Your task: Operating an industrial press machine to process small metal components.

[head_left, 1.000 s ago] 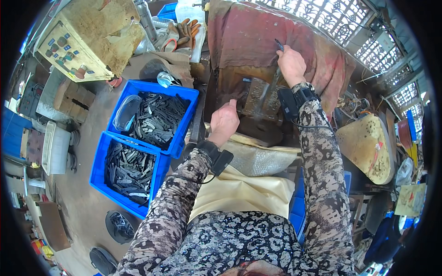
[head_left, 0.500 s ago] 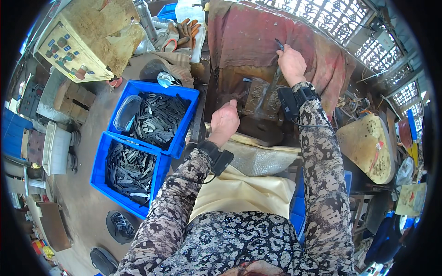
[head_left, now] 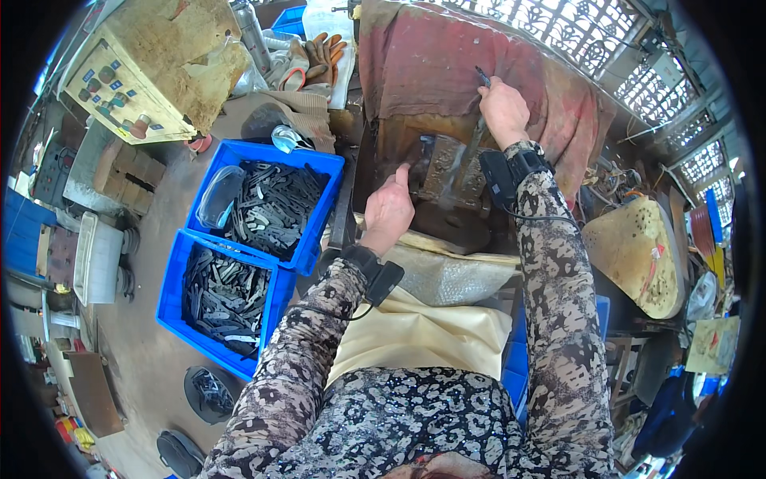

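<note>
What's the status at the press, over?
Left hand touching the metal block. Right hand gripping the thin lever. Nothing blocking; blue bins of parts off left.

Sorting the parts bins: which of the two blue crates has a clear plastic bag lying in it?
The farther blue crate, nearer the left hand; the clear bag lies at its left end. The nearer crate holds only dark metal pieces.

A tan control box (head_left: 152, 68) with small coloured buttons and label patches stands at the upper left, beyond two blue crates (head_left: 239, 255). At the lower right edge hangs a pale yellowish paper sign (head_left: 712, 345).
</note>
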`<state>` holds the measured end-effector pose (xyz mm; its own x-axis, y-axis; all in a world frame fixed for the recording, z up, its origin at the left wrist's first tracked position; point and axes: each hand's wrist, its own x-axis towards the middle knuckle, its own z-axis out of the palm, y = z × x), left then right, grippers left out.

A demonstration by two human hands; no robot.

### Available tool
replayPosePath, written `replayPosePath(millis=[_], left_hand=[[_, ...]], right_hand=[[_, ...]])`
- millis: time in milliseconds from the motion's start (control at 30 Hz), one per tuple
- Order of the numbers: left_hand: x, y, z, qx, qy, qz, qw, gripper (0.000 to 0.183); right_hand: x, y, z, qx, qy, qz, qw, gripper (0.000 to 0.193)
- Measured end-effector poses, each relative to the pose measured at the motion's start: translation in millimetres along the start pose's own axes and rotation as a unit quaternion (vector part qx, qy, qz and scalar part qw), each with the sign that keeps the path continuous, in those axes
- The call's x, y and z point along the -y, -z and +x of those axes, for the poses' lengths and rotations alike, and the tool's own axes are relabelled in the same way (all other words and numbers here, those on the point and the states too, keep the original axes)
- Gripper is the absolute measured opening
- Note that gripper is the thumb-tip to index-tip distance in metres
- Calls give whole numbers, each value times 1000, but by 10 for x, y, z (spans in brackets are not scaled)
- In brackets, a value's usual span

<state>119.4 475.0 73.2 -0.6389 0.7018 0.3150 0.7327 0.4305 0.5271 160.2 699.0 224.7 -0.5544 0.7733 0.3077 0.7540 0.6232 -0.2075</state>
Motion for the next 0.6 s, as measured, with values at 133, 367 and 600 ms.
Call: replayPosePath(millis=[133,367,600], left_hand=[[-21,54,-10,12,-7,-15,1000,48],[46,32,-33,6,-37,-29,999,30],[62,-8,-28,3,-37,-32,999,23]], right_hand=[[-7,20,6,2,0,1,1000,29],[-5,35,20,19,27,-5,999,28],[19,56,13,15,7,-10,1000,28]])
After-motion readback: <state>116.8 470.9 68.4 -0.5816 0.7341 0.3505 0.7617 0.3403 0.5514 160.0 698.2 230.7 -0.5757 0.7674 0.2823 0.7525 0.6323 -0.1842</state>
